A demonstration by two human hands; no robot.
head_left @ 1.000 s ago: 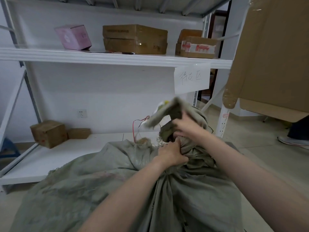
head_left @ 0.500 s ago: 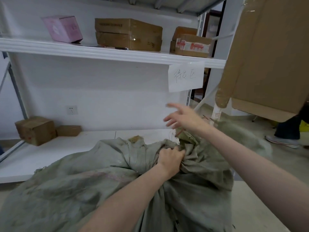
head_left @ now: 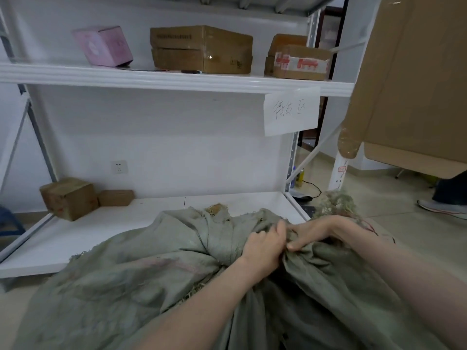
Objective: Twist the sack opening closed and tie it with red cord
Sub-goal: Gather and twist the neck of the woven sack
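Note:
A large grey-green woven sack (head_left: pixel 141 281) fills the lower half of the head view, its gathered neck bunched near the middle. My left hand (head_left: pixel 262 248) is clenched around that neck. My right hand (head_left: pixel 316 231) presses onto the cloth just right of it, thumb and fingers pinching the fabric. The frayed sack mouth (head_left: pixel 333 202) flops down behind my right wrist. A thin strand of red cord (head_left: pixel 374 229) trails over the cloth beside my right forearm.
A white shelf rack stands right in front; its low shelf (head_left: pixel 75 238) carries two small brown boxes (head_left: pixel 69 198). The upper shelf holds a pink box (head_left: pixel 103 46) and cartons (head_left: pixel 202 50). A big cardboard sheet (head_left: pixel 414 79) hangs at right. Someone's shoe (head_left: pixel 442 209) is on the floor.
My right hand let go of the raised sack mouth, swung out and came down onto the neck beside my left hand. The mouth fell over to the right. My view dipped.

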